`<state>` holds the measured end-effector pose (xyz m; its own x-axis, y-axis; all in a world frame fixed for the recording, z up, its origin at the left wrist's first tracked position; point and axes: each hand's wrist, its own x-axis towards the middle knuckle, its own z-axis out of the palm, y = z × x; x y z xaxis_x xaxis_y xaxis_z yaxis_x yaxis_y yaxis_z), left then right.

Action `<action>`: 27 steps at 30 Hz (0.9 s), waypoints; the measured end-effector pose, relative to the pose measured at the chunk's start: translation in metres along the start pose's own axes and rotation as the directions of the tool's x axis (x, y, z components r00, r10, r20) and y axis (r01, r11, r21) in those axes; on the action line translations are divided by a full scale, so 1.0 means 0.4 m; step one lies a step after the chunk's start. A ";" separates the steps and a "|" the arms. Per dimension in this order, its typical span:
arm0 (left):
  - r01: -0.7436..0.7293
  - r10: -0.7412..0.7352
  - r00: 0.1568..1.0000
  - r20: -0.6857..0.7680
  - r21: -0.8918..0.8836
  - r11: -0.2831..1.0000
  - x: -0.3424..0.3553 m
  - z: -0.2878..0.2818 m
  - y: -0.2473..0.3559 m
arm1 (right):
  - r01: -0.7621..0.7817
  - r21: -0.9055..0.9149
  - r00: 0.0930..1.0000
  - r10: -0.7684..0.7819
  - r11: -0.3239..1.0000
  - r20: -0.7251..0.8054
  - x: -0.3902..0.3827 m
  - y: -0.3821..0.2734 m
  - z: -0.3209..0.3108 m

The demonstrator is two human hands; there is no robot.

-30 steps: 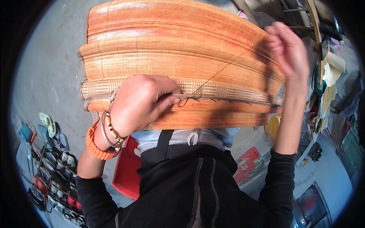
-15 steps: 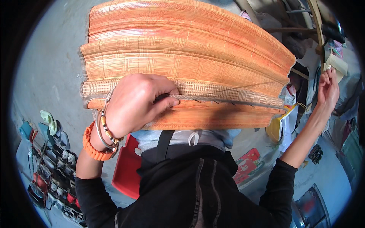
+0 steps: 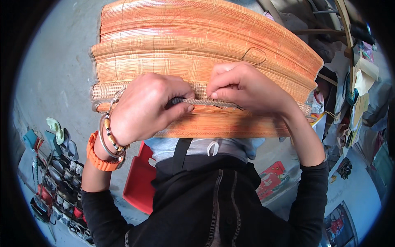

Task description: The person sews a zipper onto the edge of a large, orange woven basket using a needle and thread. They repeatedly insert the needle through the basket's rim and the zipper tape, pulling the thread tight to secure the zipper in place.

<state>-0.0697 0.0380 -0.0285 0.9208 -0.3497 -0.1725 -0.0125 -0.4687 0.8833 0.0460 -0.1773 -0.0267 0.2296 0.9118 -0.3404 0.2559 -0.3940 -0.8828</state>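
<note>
A large orange woven bamboo mat [image 3: 177, 61] lies in waves across my lap and beyond. Along a fold near me runs its grey-brown cloth edging [image 3: 205, 102], with dark stitches in it. My left hand [image 3: 148, 107] is closed, pinching this fold between thumb and fingers. Just to its right, my right hand [image 3: 249, 86] has thumb and fingers pressed together at the edging; whatever small thing they hold is hidden. A dark thread [image 3: 249, 48] loops over the mat behind the right hand's knuckles.
A red plastic stool [image 3: 138, 181] shows beside me at the left. Racked shoes [image 3: 63, 185] stand at the lower left. Papers, bags and a wooden frame [image 3: 347, 45] crowd the right side. A red patterned piece [image 3: 272, 180] lies at the lower right.
My right hand has come in from the far right to the mat's edging. The thread, stretched straight before, now hangs in a loop. My left hand keeps its hold on the fold.
</note>
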 end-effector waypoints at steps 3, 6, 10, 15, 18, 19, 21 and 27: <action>-0.003 0.003 0.999 0.034 0.001 1.000 0.004 0.000 -0.008 | -0.040 0.108 0.997 0.032 0.993 0.077 0.007 -0.004 -0.002; -0.014 0.014 0.998 0.054 0.003 1.000 0.008 -0.006 -0.010 | 0.028 0.135 0.995 -0.040 0.991 0.088 0.006 0.010 -0.005; -0.037 0.039 0.997 0.072 -0.030 0.999 0.010 -0.004 -0.018 | 0.033 0.168 0.992 -0.053 0.985 0.114 0.009 0.013 -0.002; -0.026 0.034 0.996 0.083 -0.098 0.995 0.008 -0.004 -0.026 | 0.060 0.158 0.983 -0.086 0.986 0.163 0.018 0.013 -0.010; 0.008 0.008 0.991 0.133 -0.125 0.992 0.013 -0.007 -0.029 | 0.065 0.148 0.981 -0.091 0.987 0.173 0.020 0.013 -0.011; -0.001 0.019 0.991 0.136 -0.135 0.991 0.013 -0.006 -0.032 | 0.061 0.170 0.981 -0.090 0.984 0.171 0.020 0.015 -0.009; -0.018 0.041 0.989 0.142 -0.157 0.987 0.014 -0.003 -0.039 | 0.051 0.212 0.982 -0.088 0.976 0.168 0.021 0.024 -0.003; -0.068 0.104 0.980 0.171 -0.205 0.976 0.019 -0.009 -0.048 | 0.045 0.277 0.981 -0.095 0.960 0.170 0.028 0.028 0.006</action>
<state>-0.0613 0.0471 -0.0452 0.8344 -0.5299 -0.1514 0.0048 -0.2679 0.9634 0.0494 -0.1713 -0.0412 0.0412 0.9514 -0.3052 -0.0042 -0.3053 -0.9522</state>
